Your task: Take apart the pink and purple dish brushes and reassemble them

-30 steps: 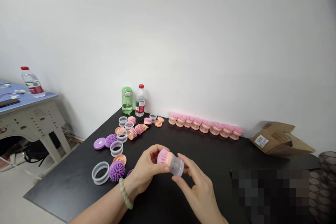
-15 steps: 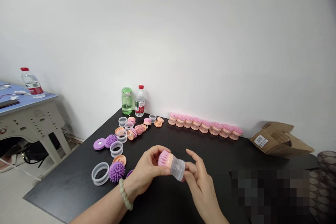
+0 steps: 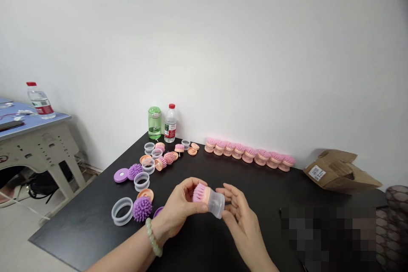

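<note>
My left hand (image 3: 181, 203), wearing a beaded bracelet, grips a small round scrub brush (image 3: 204, 195) by its pink bristles and peach collar. The brush lies tilted sideways above the black table, with its translucent plastic body (image 3: 216, 205) pointing right. My right hand (image 3: 240, 216) has its thumb and fingers curled about the free end of that body. Nearest my left wrist sit a purple bristle head (image 3: 142, 209), a peach cap (image 3: 145, 195) and a translucent ring (image 3: 122, 211). A purple piece (image 3: 158, 211) is partly hidden behind my left hand.
Several pink brushes (image 3: 249, 154) stand in a row along the wall. Loose pink heads (image 3: 162, 162), clear rings (image 3: 142, 181) and a purple cap (image 3: 121, 175) lie at left. A green bottle (image 3: 154, 123), a water bottle (image 3: 170, 124) and a brown paper bag (image 3: 342, 171) stand around the edges.
My right hand's fingers have drawn in and closed around the end of the clear body; before, the index finger was raised away. My left hand keeps its hold on the brush.
</note>
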The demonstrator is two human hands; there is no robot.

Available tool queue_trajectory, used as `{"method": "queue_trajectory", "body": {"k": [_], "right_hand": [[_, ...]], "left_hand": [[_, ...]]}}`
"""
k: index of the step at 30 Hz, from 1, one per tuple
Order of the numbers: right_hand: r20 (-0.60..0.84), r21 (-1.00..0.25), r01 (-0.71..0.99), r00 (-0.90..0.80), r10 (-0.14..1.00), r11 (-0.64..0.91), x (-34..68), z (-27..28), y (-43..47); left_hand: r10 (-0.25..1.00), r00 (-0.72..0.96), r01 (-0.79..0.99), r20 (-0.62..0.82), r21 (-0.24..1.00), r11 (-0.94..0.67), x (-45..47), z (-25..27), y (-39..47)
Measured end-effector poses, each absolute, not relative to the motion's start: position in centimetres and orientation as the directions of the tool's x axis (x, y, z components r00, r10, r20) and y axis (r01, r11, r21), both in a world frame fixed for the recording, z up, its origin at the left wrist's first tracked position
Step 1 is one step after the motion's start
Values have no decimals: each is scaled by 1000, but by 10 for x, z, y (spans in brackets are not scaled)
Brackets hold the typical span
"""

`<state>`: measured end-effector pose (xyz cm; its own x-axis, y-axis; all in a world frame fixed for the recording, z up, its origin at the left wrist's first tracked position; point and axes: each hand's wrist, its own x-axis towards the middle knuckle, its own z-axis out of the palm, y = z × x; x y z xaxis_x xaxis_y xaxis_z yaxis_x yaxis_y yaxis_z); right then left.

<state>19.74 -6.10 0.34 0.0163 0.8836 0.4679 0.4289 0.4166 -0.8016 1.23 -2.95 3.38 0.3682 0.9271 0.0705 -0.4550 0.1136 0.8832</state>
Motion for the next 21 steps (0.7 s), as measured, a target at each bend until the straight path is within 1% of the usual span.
{"method": "queue_trajectory", "body": {"k": [3, 6, 11, 14, 16, 17, 19, 21], "right_hand": [[531, -744, 486, 14, 847, 459, 193, 6, -62], [510, -757, 487, 22, 860, 436, 191, 7, -62], [387, -871, 337, 18, 922, 359, 191, 5, -60], [378, -905, 221, 25, 926, 363, 192, 1, -57], [385, -910, 187, 48, 922, 370, 193, -3, -51], [379, -912, 200, 72, 923, 359, 194, -6, -46], [349, -911, 276, 123, 929, 306, 195, -14, -33], [350, -879, 391, 142, 926, 272, 194, -22, -14]], "left_hand": [[935, 348, -459, 72, 883, 103, 12, 34, -29], [934, 351, -437, 64, 894, 103, 11, 33, -28], [936, 345, -403, 64, 911, 86, 13, 29, -27], [950, 305, -396, 68, 916, 62, 13, 29, -28], [971, 223, -422, 90, 906, 13, 11, 31, -26], [982, 158, -441, 105, 897, -25, 8, 33, -25], [991, 8, -481, 131, 870, -111, 2, 38, -22], [985, -114, -520, 132, 837, -173, -4, 41, -18]]}}
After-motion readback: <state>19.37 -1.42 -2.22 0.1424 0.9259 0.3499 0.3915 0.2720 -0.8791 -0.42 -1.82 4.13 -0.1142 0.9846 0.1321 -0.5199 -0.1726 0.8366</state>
